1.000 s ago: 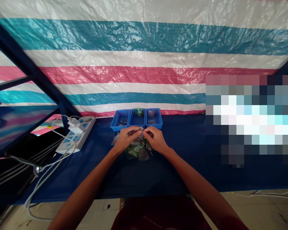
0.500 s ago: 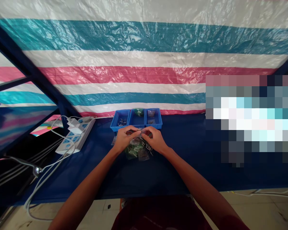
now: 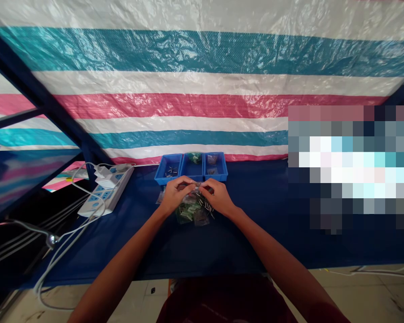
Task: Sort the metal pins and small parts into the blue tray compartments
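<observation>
1. Backed by a striped tarp (image 3: 188,105), with blue frame bars (image 3: 63,121) slanting across at far left.
2. Set in a row on the blue table (image 3: 265,215), just beyond the fingers: a left bin (image 3: 164,169) with loose metal pieces, a middle bin (image 3: 192,169) with a green bundle (image 3: 194,157) at its back, and a right bin (image 3: 216,178) with clear packets (image 3: 212,159).
3. Well apart on the left: a white power strip (image 3: 106,197), bearing a white adapter (image 3: 106,178) and crossed by white cables (image 3: 65,240). Blurred out at right, too coarse to name.
4. Heaped below and between the hands: small bags (image 3: 188,210) and metal rods (image 3: 207,205). Upper part of the heap partly blocked from view by fingers.
5. Pinching a small clear-looking item (image 3: 197,185) with the thumb and fingers of the left hand (image 3: 173,196); closed on its other side with the right hand (image 3: 220,197).
6. Held between both sets of fingertips, above the heap and near the middle bin's front edge; too small and hidden to tell exactly.
</observation>
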A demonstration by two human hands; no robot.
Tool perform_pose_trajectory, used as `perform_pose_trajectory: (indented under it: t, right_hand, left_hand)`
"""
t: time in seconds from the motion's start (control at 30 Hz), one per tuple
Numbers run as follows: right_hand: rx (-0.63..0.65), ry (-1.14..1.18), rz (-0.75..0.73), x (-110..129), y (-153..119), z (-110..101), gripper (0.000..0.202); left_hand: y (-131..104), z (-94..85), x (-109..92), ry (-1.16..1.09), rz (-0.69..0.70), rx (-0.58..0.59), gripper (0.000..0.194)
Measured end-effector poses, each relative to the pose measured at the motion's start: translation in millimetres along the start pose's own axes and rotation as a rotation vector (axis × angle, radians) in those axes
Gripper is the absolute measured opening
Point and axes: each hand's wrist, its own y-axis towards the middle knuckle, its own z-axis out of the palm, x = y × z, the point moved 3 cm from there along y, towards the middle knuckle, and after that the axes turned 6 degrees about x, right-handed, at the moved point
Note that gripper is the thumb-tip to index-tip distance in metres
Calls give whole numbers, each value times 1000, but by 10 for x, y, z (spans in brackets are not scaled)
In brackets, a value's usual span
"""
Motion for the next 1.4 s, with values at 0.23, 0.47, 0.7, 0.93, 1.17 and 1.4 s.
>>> perform_pose_trajectory:
  t: [0.23, 0.47, 0.7, 0.93, 1.17, 1.4]
  right_hand:
    - [-24, 7, -9, 26, -1, -25, 18]
    - [-67, 24, 9, 50, -5, -49, 18]
    - [-163, 70, 31, 65, -12, -100, 19]
    - [-160, 92, 39, 68, -8, -99, 18]
    - [-134, 100, 54, 51, -10, -82, 21]
    - [-307, 132, 106, 34, -36, -145, 25]
  left_hand:
    - [-8, -5, 59, 42, 9, 14, 30]
    - [10, -14, 24, 45, -30, -3, 33]
    - [15, 13, -10, 53, -84, 66, 30]
    - [27, -15, -21, 132, -55, 29, 32]
    - [25, -49, -14, 153, -28, -61, 29]
    - [44, -64, -2, 127, -72, -78, 31]
